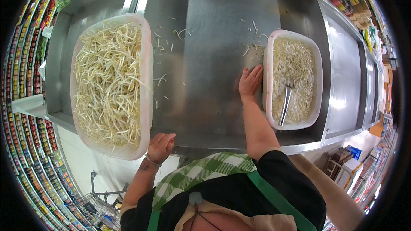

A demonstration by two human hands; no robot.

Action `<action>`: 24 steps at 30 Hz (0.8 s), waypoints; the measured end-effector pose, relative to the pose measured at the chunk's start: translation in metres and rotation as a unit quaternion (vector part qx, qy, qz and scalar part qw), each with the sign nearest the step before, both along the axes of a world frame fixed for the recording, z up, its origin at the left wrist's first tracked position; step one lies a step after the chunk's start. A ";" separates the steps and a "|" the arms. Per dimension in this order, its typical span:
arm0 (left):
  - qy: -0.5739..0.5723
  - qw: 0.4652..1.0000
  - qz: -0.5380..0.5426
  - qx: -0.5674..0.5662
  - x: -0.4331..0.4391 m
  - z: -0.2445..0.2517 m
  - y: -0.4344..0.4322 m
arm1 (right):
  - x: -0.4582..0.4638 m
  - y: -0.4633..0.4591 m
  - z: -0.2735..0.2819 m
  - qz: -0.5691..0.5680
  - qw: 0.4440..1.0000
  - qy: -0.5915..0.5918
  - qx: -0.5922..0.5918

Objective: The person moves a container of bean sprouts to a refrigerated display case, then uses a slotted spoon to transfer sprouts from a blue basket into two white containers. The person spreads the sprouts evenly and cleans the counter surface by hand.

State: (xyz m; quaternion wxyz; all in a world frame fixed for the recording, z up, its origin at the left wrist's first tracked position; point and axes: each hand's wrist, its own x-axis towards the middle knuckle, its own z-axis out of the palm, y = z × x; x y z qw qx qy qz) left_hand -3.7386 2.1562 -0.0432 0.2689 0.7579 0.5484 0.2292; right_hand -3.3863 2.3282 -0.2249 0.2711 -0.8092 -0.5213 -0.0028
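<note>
A large white plastic tub (146,102) heaped with bean sprouts (109,80) stands at the left of a stainless steel counter basin (212,64). Beside that tub's near right corner is my left hand (161,147), fingers loosely bent, with nothing visible in it. My right hand (252,81) lies by the left wall of a smaller white tub (269,102), its fingertips close against it and its thumb apart. Inside the smaller tub, sprouts (293,61) sit in what looks like water. Metal tongs (286,101) rest among them, handle towards me.
Loose sprouts (162,49) lie scattered on the steel between the tubs. More steel basins (343,54) continue at the right. Shelves of packaged goods (29,80) line the left. A wire shopping cart (96,211) and stacked crates (345,170) stand on the floor.
</note>
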 end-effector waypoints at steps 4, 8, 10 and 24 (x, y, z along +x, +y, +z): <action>0.027 0.999 0.021 0.008 0.005 -0.003 0.009 | 0.010 0.060 0.003 0.003 1.000 0.012 0.009; 0.041 0.999 0.028 -0.008 0.005 -0.001 0.010 | 0.003 0.114 0.002 0.055 0.998 0.008 0.019; 0.048 0.999 0.020 -0.016 0.004 -0.001 0.010 | 0.002 0.127 0.001 0.161 0.982 0.082 0.048; 0.026 0.999 0.018 -0.037 0.004 0.000 0.013 | 0.033 0.179 -0.015 -0.020 0.994 -0.067 0.087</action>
